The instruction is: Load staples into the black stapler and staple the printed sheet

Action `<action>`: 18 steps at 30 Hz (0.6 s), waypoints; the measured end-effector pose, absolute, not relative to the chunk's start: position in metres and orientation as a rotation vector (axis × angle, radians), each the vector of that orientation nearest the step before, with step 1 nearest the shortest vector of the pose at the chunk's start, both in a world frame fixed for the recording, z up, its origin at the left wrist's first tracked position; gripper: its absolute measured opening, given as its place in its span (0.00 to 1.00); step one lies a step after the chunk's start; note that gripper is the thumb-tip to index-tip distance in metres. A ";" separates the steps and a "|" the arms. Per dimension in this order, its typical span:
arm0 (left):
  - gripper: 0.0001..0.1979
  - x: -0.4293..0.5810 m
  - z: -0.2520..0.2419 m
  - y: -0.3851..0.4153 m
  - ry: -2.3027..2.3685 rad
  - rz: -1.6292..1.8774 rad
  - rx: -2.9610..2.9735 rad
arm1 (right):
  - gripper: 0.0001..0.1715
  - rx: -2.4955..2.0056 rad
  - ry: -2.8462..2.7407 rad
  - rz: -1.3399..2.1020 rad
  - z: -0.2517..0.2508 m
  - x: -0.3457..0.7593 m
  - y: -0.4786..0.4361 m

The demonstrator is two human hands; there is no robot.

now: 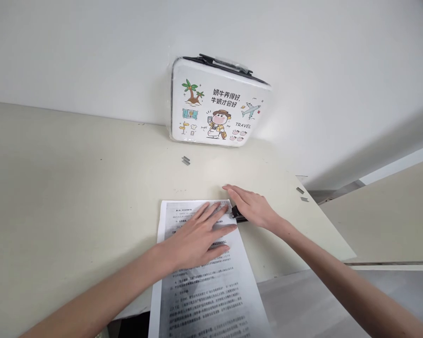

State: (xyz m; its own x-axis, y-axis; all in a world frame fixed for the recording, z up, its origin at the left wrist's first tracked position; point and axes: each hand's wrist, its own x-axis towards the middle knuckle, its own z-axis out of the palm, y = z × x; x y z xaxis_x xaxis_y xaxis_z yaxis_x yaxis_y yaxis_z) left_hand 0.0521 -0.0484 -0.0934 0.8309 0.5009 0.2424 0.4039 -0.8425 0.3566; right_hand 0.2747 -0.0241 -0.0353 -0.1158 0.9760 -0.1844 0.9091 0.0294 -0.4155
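Printed paper sheets (211, 291) lie on the pale table and run past its front edge at the bottom of the view. My left hand (200, 237) rests flat on their upper part, fingers spread. At the sheets' upper right corner is a black stapler (237, 213), its front end at the paper's edge. My right hand (254, 206) presses over the stapler from above and hides most of it. Whether a staple is in the paper cannot be seen.
A white case (220, 105) with cartoon prints and a black handle stands against the wall. Small strips of staples (185, 161) lie in front of it, and more staple strips (302, 195) are near the table's right edge. The table (74, 202) ends at the lower right.
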 end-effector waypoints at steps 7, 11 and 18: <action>0.24 0.053 -0.093 -0.049 0.686 0.474 2.709 | 0.32 -2.011 -2.163 0.611 -0.037 0.272 -0.024; 0.24 0.054 -0.092 -0.049 0.692 0.464 2.708 | 0.31 -2.021 -2.174 0.573 -0.036 0.270 -0.025; 0.25 0.053 -0.090 -0.049 0.691 0.443 2.701 | 0.31 -1.990 -2.188 0.570 -0.037 0.271 -0.026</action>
